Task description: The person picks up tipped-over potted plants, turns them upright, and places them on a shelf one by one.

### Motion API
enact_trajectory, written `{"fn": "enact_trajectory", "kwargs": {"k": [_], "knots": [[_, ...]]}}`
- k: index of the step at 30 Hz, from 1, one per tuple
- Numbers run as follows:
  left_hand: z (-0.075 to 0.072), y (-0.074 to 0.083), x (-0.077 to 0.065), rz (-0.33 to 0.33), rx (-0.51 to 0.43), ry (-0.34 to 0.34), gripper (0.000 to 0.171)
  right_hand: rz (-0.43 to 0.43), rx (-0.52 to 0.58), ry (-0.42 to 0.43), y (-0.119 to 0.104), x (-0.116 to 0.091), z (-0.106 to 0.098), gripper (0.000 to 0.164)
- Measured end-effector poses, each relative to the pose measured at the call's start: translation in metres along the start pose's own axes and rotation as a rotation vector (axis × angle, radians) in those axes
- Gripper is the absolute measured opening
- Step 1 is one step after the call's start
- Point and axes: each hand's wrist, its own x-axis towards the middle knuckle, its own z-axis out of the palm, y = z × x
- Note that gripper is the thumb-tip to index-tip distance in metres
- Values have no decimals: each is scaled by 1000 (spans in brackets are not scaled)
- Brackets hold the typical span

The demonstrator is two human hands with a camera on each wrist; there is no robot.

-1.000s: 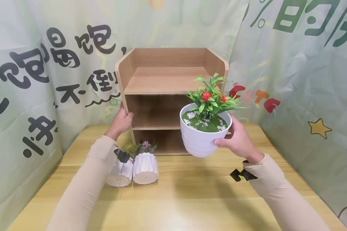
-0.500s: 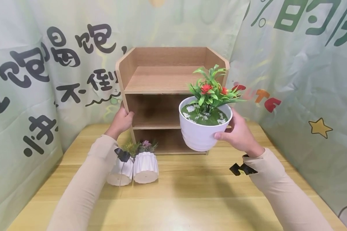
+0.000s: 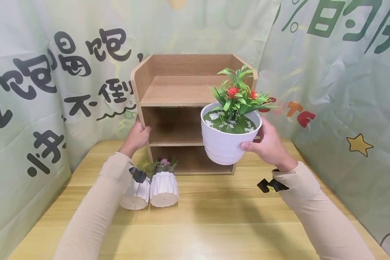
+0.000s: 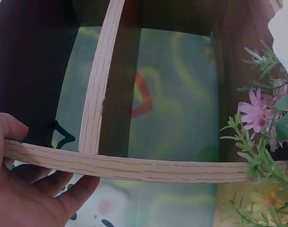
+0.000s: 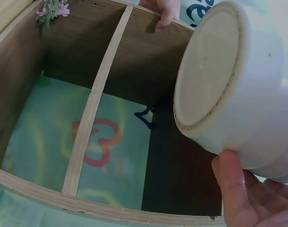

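Note:
In the head view my right hand (image 3: 270,145) grips a white flowerpot (image 3: 225,148) by its right side, thumb in front. Green leaves and red flowers (image 3: 233,92) rise from the pot, which hangs in the air before the right part of a wooden shelf (image 3: 182,90). My left hand (image 3: 136,137) holds the left side panel of that shelf. From the left wrist, the thumb (image 4: 14,126) lies inside the panel's edge and the fingers (image 4: 80,191) outside. The right wrist view shows the pot's underside (image 5: 207,71) tilted toward the camera.
Two small white fluted pots (image 3: 163,189) with artificial flowers lie tipped on the wooden table (image 3: 198,231), in front of the shelf's lower left. A printed curtain (image 3: 338,108) hangs around the back and sides.
My right hand has raised the flowerpot, bringing more of the lowest shelf's front edge into sight. The left hand stays on the side panel.

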Motion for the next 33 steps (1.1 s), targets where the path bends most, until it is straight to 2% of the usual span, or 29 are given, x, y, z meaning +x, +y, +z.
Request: {"fn": "enact_trajectory", "kwargs": {"k": [5,14,19,25,33], "knots": [[0,0,-1,-4,16,2,57,-20,-26,23,-3,4,0,72],[0,1,-2,-14,30,2,52,14,-89,48,-13,11,-2,71],[0,0,-2,-14,26,3,53,23,-68,63,-18,15,0,71],[0,1,-2,-15,41,3,52,-26,-55,86,-19,22,0,67],[1,1,-3,0,41,8,53,-63,-45,100,-22,30,0,72]]}}
